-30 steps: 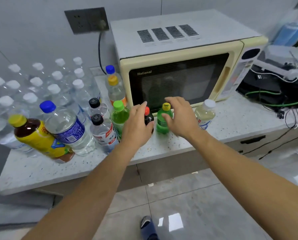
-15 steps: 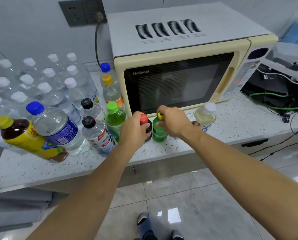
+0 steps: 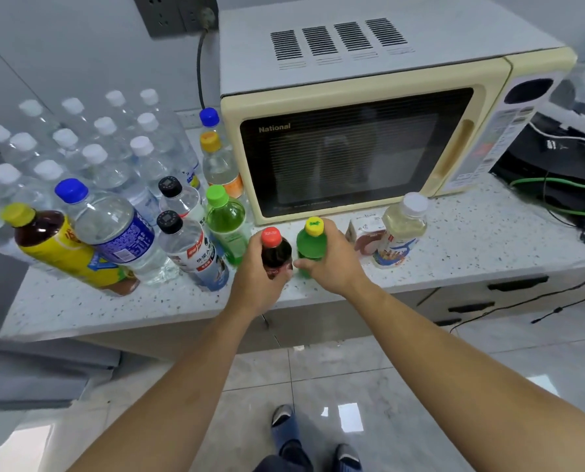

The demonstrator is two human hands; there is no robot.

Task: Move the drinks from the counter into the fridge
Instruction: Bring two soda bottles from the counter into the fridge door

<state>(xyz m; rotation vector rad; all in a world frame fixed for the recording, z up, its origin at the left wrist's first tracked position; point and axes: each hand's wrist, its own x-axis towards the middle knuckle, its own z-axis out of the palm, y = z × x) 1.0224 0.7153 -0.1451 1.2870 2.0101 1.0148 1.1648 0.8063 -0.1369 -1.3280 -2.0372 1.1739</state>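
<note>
1. Your left hand (image 3: 255, 277) is wrapping its fingers around the small dark cola bottle (image 3: 274, 252), whose red cap is showing above your thumb.
2. Your right hand (image 3: 332, 258) is gripping the small green bottle (image 3: 310, 245) with the yellow cap — thumb at the front, fingers curling round the far side.
3. Both bottles are standing upright, just beside each other, near the front edge of the speckled counter (image 3: 471, 247) and directly in front of the cream microwave (image 3: 362, 131).
4. Just left of your left hand, a taller green bottle (image 3: 225, 223) with a green cap is standing next to two clear bottles with black caps (image 3: 185, 229).
5. Further left, a large water bottle with a blue cap (image 3: 114, 229) and a tea bottle with a yellow label (image 3: 59, 248) are leaning — behind them a block of white-capped water bottles (image 3: 90, 144) is filling the back corner.
6. Right of your right hand, a small carton (image 3: 366, 235) is sitting against a pale drink with a white cap (image 3: 401, 229).
7. Beyond the microwave's right side, black gear with green cables (image 3: 556, 185) is lying on the counter.
</note>
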